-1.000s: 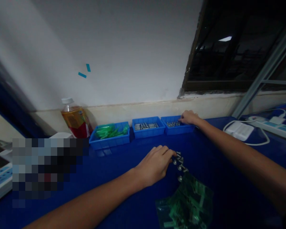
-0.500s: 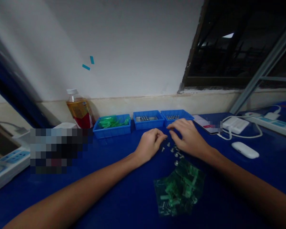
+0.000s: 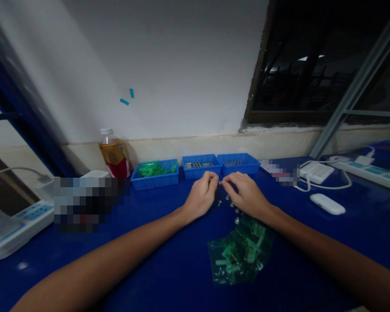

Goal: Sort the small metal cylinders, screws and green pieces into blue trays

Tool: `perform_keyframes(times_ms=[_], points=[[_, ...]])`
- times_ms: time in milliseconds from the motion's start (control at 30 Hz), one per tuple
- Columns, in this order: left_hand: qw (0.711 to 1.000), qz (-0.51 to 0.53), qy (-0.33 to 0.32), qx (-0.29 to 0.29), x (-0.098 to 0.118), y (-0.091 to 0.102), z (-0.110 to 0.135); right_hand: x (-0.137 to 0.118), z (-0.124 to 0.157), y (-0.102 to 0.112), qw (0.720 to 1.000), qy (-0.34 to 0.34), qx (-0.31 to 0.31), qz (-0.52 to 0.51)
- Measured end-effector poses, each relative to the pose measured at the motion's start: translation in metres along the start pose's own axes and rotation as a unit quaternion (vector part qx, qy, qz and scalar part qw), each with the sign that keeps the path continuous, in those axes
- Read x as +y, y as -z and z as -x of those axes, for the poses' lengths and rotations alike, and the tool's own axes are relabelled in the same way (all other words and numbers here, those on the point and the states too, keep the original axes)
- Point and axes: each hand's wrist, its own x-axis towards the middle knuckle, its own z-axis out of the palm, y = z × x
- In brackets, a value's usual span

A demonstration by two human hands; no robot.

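Observation:
My left hand [image 3: 201, 193] is closed, thumb and fingers pinched together; what it holds, if anything, is hidden. Facing it, my right hand [image 3: 246, 194] pinches a tiny shiny metal piece [image 3: 219, 183] at its fingertips, close to the left fingers. On the blue table below lie several loose metal screws [image 3: 237, 220], some partly covered by my right hand. Nearer to me are green-tinted clear plastic bags [image 3: 225, 262] with green parts and small metal hardware inside.
Along the wall stand a blue tray of green bags [image 3: 156, 181], a tray of metal pins [image 3: 203, 173] and a tray of small metal parts [image 3: 240, 169]. A drink bottle [image 3: 115, 156] is at left; a white case [image 3: 327, 204], charger and cables lie at right.
My right hand has moved left toward my left hand, and its fingertips have closed together. The whole view has shifted slightly.

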Motion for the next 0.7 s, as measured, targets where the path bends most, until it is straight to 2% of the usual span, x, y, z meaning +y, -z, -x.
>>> perform_keyframes(times_ms=[100, 200, 500, 700], points=[[0.999, 0.002, -0.043, -0.023, 0.0012, -0.0005, 0.0031, 0.003, -0.0007, -0.0006, 0.999, -0.033, 0.006, -0.015], [0.997, -0.002, -0.071, -0.043, 0.0011, -0.0015, 0.0041, 0.0044, -0.0011, -0.002, 0.999, -0.033, -0.003, -0.018], [1.0, 0.002, -0.006, -0.026, -0.0003, -0.0001, -0.0007, 0.0071, -0.0006, -0.0023, 1.0, -0.005, -0.001, -0.019], [0.999, 0.016, -0.005, -0.038, -0.0003, 0.0017, -0.0018, 0.0088, 0.001, -0.0043, 0.998, 0.059, 0.009, -0.014]])
